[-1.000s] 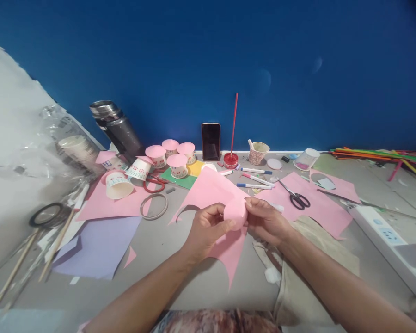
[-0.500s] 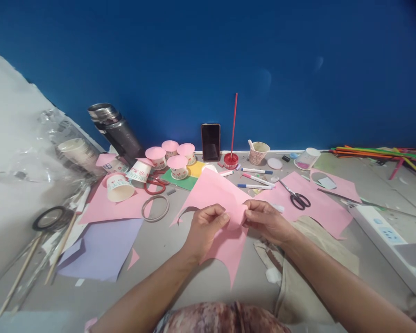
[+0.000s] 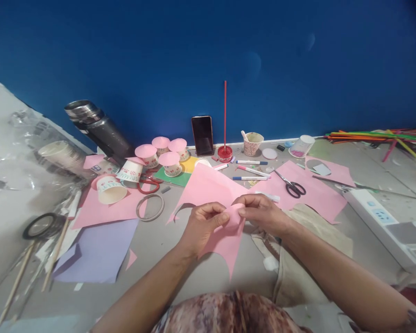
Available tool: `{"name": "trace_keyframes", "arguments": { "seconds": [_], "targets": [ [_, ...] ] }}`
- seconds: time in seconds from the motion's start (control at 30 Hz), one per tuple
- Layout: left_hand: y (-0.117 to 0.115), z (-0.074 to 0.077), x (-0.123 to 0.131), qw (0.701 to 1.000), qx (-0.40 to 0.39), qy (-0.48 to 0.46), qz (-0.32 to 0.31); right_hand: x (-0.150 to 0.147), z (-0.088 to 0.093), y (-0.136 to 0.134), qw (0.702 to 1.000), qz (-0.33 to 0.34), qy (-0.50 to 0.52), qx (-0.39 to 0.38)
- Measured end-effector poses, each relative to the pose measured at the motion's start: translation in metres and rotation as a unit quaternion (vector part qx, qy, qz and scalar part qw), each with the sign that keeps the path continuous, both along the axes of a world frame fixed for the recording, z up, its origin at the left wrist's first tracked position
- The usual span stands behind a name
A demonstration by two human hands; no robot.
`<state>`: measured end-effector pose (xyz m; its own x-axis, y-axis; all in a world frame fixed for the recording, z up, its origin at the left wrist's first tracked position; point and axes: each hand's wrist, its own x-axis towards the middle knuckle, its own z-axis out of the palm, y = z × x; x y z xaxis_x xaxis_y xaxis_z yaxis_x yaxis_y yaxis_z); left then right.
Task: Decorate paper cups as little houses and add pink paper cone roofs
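Observation:
Between my two hands is a small curved piece of pink paper (image 3: 235, 214). My left hand (image 3: 205, 226) pinches its left edge with thumb and fingers. At its right edge, my right hand (image 3: 261, 213) pinches it too, the fingertips close to the upper rim. Behind and beneath lies a larger pink sheet (image 3: 206, 185) with curved cuts along its edges; the held piece overlaps it in view, so their border is hard to make out. Paper cups with pink paper tops (image 3: 170, 163) stand at the left back. Black-handled scissors (image 3: 294, 188) rest on another pink sheet (image 3: 319, 199) to the right.
A roll of tape (image 3: 150, 207), red-handled scissors (image 3: 149, 185) and a purple sheet (image 3: 97, 254) lie left. Several markers (image 3: 251, 178), a phone (image 3: 202, 136) and a red stick in a red holder (image 3: 225, 155) are behind. A dark flask (image 3: 100, 132) leans left; a power strip (image 3: 381, 217) lies right.
My right hand has come nearer my left, and the pink piece between them is more curved. The whole view has shifted slightly, so the table things appear further left.

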<state>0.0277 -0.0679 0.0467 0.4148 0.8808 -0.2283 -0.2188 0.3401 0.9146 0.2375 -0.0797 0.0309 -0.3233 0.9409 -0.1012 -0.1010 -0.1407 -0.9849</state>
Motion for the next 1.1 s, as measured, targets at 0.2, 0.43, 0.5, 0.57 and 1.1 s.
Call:
{"name": "trace_keyframes", "arguments": {
  "seconds": [0.2,0.43,0.5,0.57,1.1],
  "targets": [
    [0.004,-0.003,0.0,0.995,-0.07,-0.062,0.027,0.021,0.027,0.005,0.935,-0.09,-0.325,0.107],
    [0.011,-0.005,-0.003,0.994,-0.08,-0.07,0.035,0.059,0.032,0.017,0.743,-0.075,-0.663,0.04],
    [0.012,-0.004,-0.004,0.993,-0.081,-0.077,0.04,0.061,0.028,0.02,0.735,-0.058,-0.675,0.021],
    [0.012,-0.003,-0.005,0.991,-0.088,-0.084,0.048,0.062,0.025,0.022,0.735,-0.046,-0.676,0.012],
    [0.008,0.0,-0.002,0.997,-0.011,0.015,0.071,0.018,0.038,-0.008,0.906,-0.035,-0.339,0.249]
  ]
}}
